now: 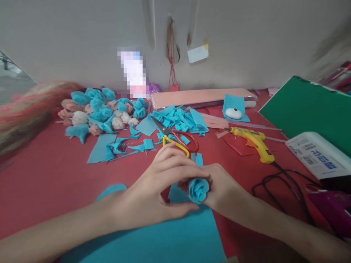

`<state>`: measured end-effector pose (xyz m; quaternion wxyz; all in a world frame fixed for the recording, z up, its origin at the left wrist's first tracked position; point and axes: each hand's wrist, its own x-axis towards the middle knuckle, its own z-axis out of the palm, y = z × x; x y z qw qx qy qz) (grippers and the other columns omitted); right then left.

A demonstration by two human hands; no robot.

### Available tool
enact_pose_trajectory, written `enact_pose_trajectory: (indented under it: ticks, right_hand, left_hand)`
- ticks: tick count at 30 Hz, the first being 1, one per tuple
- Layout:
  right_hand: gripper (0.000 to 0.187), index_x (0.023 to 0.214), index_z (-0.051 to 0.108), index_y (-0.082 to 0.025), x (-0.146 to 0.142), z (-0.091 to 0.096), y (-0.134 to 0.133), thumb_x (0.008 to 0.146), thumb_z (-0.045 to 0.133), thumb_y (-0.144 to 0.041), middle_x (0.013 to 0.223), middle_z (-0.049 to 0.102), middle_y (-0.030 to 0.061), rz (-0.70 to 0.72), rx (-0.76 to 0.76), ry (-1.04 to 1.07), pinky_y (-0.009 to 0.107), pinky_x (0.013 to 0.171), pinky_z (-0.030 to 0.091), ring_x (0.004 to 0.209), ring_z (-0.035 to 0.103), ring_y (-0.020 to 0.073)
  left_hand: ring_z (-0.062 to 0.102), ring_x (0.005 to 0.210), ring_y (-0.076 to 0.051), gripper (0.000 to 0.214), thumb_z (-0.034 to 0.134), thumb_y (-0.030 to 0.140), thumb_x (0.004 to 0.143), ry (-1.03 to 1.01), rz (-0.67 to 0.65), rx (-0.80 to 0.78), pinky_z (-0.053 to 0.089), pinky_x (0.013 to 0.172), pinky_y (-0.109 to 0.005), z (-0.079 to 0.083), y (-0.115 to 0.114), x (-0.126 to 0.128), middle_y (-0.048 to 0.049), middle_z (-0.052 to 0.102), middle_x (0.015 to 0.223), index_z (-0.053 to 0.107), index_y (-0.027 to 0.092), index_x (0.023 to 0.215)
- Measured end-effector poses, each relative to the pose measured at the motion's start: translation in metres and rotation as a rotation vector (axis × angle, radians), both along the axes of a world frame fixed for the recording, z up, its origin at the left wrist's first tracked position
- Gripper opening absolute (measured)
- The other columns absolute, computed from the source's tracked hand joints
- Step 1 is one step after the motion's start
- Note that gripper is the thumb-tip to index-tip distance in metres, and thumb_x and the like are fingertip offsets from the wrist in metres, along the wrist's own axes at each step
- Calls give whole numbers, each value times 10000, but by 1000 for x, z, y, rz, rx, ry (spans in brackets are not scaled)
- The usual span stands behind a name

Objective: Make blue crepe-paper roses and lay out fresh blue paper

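A blue crepe-paper rose faces me between my two hands, its petals rolled in a spiral. My left hand comes in from the left, thumb at the rose's lower edge and index finger along its top. From the right, my right hand holds the rose from its far side; most of its fingers are hidden. Beneath the hands lies a large blue paper sheet. Just beyond the left fingers rest scissors with one red and one yellow handle, blades pointing away.
Blue paper scraps lie beyond the scissors. Finished paper roses are heaped at back left. To the right are a yellow glue gun with a black cord, a white oval case, a white box and a green board.
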<state>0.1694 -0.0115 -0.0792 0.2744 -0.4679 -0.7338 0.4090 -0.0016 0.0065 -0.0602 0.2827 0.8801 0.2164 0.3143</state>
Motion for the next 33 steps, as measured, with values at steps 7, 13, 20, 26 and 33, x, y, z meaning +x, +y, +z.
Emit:
enact_pose_trajectory:
  ticks: [7,13,20,26,33]
  right_hand:
    - [110,537,523,-158,0,5,-1,628,525,-95,537,587,-16,48,-28,30,192,481,405,518,517,103]
    - [138,573,475,-167,0,4,-1,642,588,-128,570,536,-48,82,8,70,176,480,361,518,476,76]
    - [110,637,536,-171,4,10,-4,736,570,-137,599,504,-48,141,138,28,193,502,321,523,421,73]
    - [198,550,504,-159,4,13,-4,739,558,-141,549,476,-42,99,198,28,191,468,288,492,389,71]
    - [65,646,580,-161,2,19,-5,676,632,-137,569,505,-59,3,150,21,163,497,331,521,446,60]
  left_hand:
    - [529,838,-158,316,585,79,706,-41,11,-13,339,960,-388,2,-1,2,-14,630,838,558,195,999]
    - [548,767,-145,337,638,80,690,-130,19,-22,393,884,-364,2,-1,1,4,626,802,553,232,978]
    - [527,911,-199,380,679,160,690,-173,72,-87,402,889,-387,-2,-1,-1,-14,598,874,530,267,1023]
    - [545,932,-198,380,695,149,675,-212,40,-155,410,912,-392,-3,-1,0,-25,620,939,544,235,1013]
    - [584,837,-154,283,661,87,700,-301,105,-273,479,848,-334,-2,-5,-1,-7,642,879,598,232,935]
